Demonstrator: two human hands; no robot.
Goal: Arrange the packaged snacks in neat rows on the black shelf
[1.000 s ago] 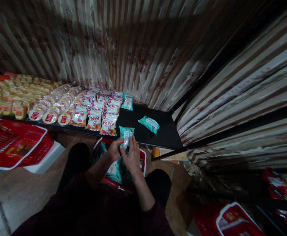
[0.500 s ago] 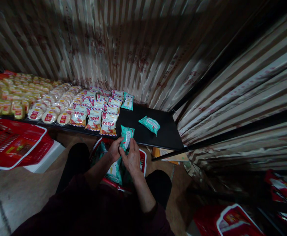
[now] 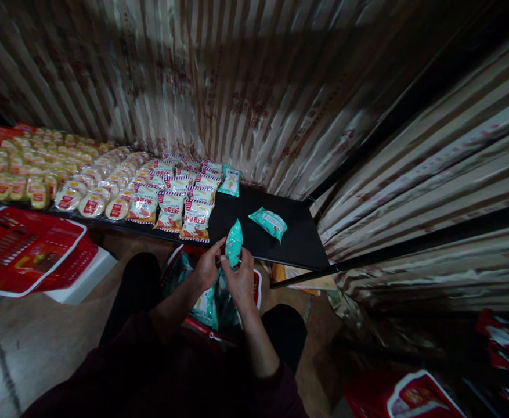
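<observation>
Between my two hands is a teal snack packet (image 3: pixel 234 242), turned edge-on above the front edge of the black shelf (image 3: pixel 298 238). My left hand (image 3: pixel 208 266) grips its left side, and my right hand (image 3: pixel 240 280) closes on its lower right side. Below them, a red basket (image 3: pixel 257 293) between my knees holds several more teal packets (image 3: pixel 205 307). One teal packet (image 3: pixel 269 223) lies by itself on the shelf to the right. Another teal packet (image 3: pixel 230 180) stands at the back, beside rows of white and orange snack packets (image 3: pixel 170 209).
Round wrapped cakes (image 3: pixel 92 204) and yellow wrapped cakes (image 3: pixel 39 191) fill the shelf's left side. A red basket (image 3: pixel 28 249) is at left by a white box (image 3: pixel 84 278). Corrugated sheeting (image 3: pixel 254 87) backs the shelf; a dark metal bar (image 3: pixel 411 242) crosses at right.
The teal packet in my hands has been turned, from its printed label side to a narrow edge. Both hands have shifted slightly right. The view has moved a little.
</observation>
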